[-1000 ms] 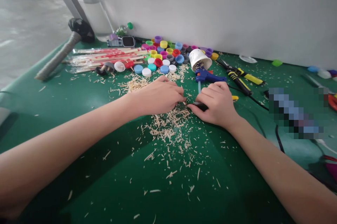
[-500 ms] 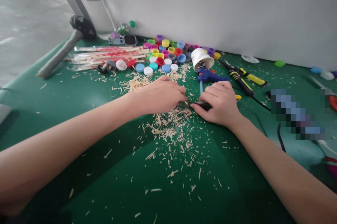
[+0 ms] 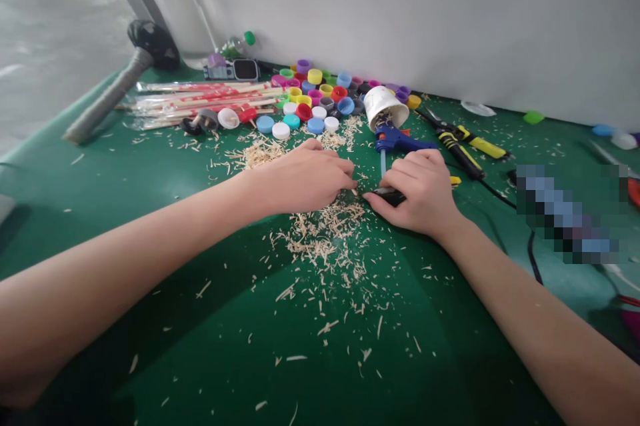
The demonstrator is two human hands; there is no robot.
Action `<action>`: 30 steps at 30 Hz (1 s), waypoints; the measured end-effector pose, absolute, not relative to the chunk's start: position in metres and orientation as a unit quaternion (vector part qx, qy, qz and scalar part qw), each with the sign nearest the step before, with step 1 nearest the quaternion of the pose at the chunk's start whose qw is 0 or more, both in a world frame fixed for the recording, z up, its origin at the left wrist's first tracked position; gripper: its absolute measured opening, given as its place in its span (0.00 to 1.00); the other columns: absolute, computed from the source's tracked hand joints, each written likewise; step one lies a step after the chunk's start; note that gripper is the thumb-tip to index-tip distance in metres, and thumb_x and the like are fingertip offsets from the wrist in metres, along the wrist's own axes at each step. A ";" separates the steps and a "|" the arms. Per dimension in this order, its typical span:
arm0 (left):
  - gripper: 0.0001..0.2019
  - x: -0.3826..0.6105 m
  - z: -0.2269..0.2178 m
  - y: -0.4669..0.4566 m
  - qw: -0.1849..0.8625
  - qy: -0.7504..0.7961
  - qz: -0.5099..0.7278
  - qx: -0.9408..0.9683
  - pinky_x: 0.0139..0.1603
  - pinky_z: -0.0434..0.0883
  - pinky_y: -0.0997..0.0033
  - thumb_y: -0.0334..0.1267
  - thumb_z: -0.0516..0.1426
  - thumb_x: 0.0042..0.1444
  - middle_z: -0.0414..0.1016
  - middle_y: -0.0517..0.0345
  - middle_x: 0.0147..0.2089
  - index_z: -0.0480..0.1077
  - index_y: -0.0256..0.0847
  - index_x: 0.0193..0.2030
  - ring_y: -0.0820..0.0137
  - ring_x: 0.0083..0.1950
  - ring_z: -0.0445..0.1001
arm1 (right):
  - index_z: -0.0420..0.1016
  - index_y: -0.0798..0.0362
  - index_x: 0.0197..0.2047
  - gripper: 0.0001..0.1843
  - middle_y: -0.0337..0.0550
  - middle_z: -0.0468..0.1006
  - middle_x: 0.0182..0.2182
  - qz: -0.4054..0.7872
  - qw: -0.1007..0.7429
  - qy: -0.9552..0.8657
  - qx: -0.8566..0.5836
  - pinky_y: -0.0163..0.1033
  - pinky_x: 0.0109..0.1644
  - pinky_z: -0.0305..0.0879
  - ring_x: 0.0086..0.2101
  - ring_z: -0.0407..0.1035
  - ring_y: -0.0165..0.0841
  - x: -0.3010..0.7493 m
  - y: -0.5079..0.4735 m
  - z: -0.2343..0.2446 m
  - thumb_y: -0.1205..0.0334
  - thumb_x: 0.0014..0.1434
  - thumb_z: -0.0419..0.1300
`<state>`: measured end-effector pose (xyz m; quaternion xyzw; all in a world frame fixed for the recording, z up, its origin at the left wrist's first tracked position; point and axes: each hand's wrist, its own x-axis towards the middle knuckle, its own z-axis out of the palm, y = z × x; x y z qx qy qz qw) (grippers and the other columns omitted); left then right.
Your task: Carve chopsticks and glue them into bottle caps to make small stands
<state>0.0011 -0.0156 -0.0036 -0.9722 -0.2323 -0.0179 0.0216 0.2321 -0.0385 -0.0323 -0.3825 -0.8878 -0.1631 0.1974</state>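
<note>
My left hand (image 3: 320, 176) is closed over the shavings, fingers pinched on a small wooden stick (image 3: 355, 192) whose pale tip just shows. Most of that stick is hidden under the fingers. Close on its right, my right hand (image 3: 420, 194) wraps round a black utility knife (image 3: 390, 196), with the thumb toward the stick. The blade is too small to make out clearly. Pale wood shavings (image 3: 325, 233) lie beneath and in front of both hands. Just beyond the right hand is a blue glue gun (image 3: 400, 141), its nozzle end in a white cup (image 3: 386, 105) tipped on its side.
Colourful bottle caps (image 3: 315, 96) cluster at the back, beside plastic-wrapped sticks (image 3: 200, 103). A mallet (image 3: 125, 79) lies at the left edge, near a watch (image 3: 245, 70). Yellow-black pliers (image 3: 460, 149) and a cable (image 3: 500, 196) lie right. A white wall (image 3: 400, 13) bounds the green table (image 3: 200, 359).
The view has shifted slightly. Both hands stay nearly in place, and a little more of the black knife shows at the right hand.
</note>
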 end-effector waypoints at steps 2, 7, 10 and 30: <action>0.17 0.001 -0.003 -0.016 0.021 -0.232 -0.016 -0.972 0.41 0.54 0.64 0.32 0.47 0.63 0.76 0.57 0.47 0.73 0.47 0.50 0.67 0.44 0.71 | 0.65 0.50 0.23 0.18 0.37 0.66 0.21 -0.162 0.194 -0.888 -0.384 0.44 0.42 0.53 0.28 0.58 0.33 0.232 -0.038 -0.032 0.48 0.57 0.57; 0.17 0.001 -0.005 -0.016 0.018 -0.238 -0.014 -0.971 0.42 0.54 0.64 0.32 0.47 0.63 0.76 0.56 0.47 0.73 0.47 0.51 0.67 0.44 0.71 | 0.65 0.50 0.23 0.18 0.37 0.66 0.21 -0.152 0.188 -0.894 -0.378 0.44 0.42 0.52 0.28 0.57 0.33 0.232 -0.037 -0.032 0.49 0.58 0.56; 0.17 0.001 -0.007 -0.015 0.018 -0.238 -0.017 -0.971 0.43 0.54 0.64 0.31 0.47 0.63 0.76 0.56 0.48 0.73 0.47 0.51 0.67 0.43 0.71 | 0.65 0.51 0.23 0.17 0.37 0.65 0.21 -0.137 0.184 -0.897 -0.379 0.44 0.42 0.51 0.28 0.57 0.32 0.231 -0.036 -0.031 0.50 0.58 0.56; 0.17 0.003 -0.004 -0.020 0.049 -0.238 -0.015 -0.970 0.46 0.55 0.63 0.30 0.47 0.64 0.77 0.57 0.47 0.72 0.48 0.52 0.67 0.47 0.71 | 0.62 0.51 0.22 0.19 0.38 0.64 0.22 -0.121 0.127 -0.926 -0.335 0.43 0.40 0.51 0.29 0.55 0.33 0.230 -0.037 -0.023 0.51 0.60 0.54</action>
